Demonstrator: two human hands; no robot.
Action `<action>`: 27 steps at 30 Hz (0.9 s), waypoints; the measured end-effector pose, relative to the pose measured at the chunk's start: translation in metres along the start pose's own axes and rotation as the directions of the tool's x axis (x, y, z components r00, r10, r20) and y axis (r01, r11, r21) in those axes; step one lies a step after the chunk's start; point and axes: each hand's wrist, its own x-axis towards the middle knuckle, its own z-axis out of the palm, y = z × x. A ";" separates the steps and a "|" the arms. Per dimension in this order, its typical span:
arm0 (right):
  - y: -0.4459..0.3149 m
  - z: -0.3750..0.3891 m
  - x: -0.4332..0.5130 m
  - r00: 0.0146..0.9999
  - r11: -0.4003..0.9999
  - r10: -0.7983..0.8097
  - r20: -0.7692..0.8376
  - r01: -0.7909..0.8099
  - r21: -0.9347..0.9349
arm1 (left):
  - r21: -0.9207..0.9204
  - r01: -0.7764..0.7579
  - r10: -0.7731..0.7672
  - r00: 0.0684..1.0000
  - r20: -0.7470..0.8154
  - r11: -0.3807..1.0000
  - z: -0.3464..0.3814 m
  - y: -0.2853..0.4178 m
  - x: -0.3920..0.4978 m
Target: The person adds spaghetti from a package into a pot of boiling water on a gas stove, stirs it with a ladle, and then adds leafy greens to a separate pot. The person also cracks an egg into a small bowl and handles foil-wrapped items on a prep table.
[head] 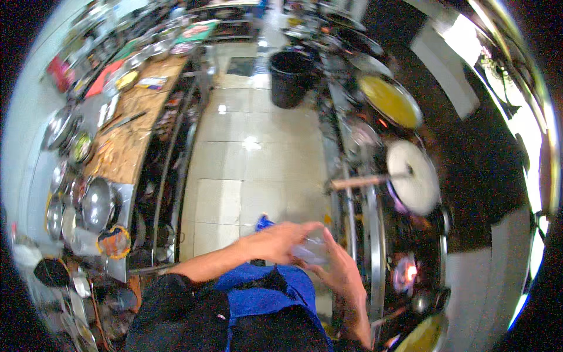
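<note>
My left hand (279,242) and my right hand (342,268) are raised in front of my blue apron (272,292), fingertips close together. Between them they hold a clear plastic piece (313,251); blur hides whether it is a bag or a cup. A small blue thing (264,222) shows just past my left hand. To the right of my right hand runs the metal front rail (375,251) of a cooking range, where a burner flame (411,273) glows.
On the range sit a pan with pale contents (413,185), its wooden handle (360,181) jutting over the aisle, and a pan of yellow liquid (391,101). A black bin (288,83) stands on the tiled floor (264,154). A knife (125,122) lies on the left wooden counter (132,154), near metal bowls (97,204).
</note>
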 end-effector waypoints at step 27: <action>0.127 0.237 0.743 0.985 0.980 0.147 0.088 -0.157 0.124 | -0.017 0.985 -0.559 0.083 -0.825 0.171 -0.559 -0.640 -0.188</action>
